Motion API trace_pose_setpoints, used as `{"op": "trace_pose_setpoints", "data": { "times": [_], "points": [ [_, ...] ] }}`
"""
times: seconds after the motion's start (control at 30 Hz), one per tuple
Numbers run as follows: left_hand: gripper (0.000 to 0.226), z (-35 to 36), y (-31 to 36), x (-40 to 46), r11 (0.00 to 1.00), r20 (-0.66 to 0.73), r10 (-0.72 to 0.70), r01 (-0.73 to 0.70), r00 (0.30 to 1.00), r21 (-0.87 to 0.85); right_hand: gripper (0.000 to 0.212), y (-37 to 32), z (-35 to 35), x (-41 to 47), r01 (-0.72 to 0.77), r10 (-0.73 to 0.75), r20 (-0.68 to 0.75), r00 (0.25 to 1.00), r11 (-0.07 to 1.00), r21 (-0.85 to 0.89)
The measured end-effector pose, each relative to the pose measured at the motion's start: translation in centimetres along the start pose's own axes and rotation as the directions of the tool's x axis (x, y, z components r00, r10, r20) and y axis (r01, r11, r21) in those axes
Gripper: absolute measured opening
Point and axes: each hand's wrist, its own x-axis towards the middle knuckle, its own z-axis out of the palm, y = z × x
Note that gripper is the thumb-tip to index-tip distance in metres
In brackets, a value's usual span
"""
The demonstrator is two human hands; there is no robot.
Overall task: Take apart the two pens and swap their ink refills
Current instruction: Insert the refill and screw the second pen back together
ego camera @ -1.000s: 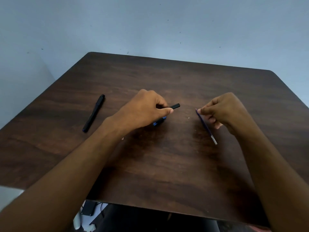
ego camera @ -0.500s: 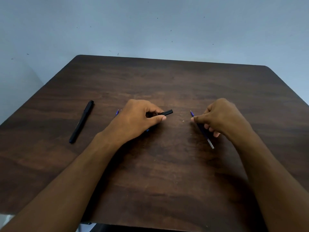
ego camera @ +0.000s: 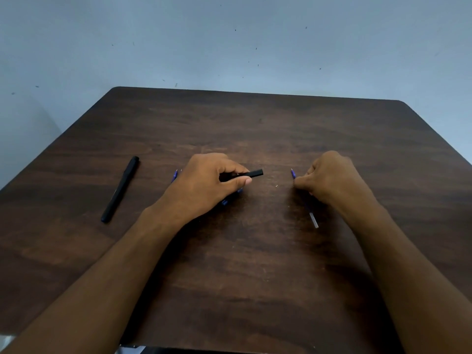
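My left hand (ego camera: 207, 182) grips a black pen barrel (ego camera: 251, 174) whose open end sticks out to the right past my thumb. Blue pen parts (ego camera: 225, 201) lie under that hand, and a blue tip (ego camera: 175, 175) shows at its left side. My right hand (ego camera: 332, 175) pinches a thin ink refill (ego camera: 313, 219); its blue tip points up and away, its pale tail points toward me. A whole black pen (ego camera: 120, 190) lies alone on the table at the left.
The dark wooden table (ego camera: 255, 264) fills the view, with a pale wall behind its far edge. A tiny pale speck (ego camera: 276, 186) lies between my hands. My forearms reach in from the near edge.
Both hands have sunk lower onto the table and the view has tilted. My right hand has curled tighter round the refill. The black pen at the left has not moved.
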Motion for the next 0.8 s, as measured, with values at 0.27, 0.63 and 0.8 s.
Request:
{"op": "trace_pose_setpoints", "data": {
  "times": [0.27,0.63,0.8],
  "points": [
    [0.017,0.1,-0.3,0.3,1.000,-0.074,0.029,-0.028,0.997,0.012,0.043,-1.2,0.4,-1.2,-0.020,0.021,0.013,1.000,0.998,-0.052],
    [0.018,0.3,-0.5,0.3,0.963,-0.107,-0.014,-0.016,0.994,-0.268,0.021,-0.9,-1.3,-1.9,0.353,-0.081,-0.349,0.934,0.377,0.856],
    [0.016,0.2,-0.7,0.4,0.950,-0.093,-0.005,-0.024,0.996,-0.312,0.019,-1.4,-0.7,-2.5,0.424,-0.083,-0.418,0.905,0.263,0.866]
  ]
}}
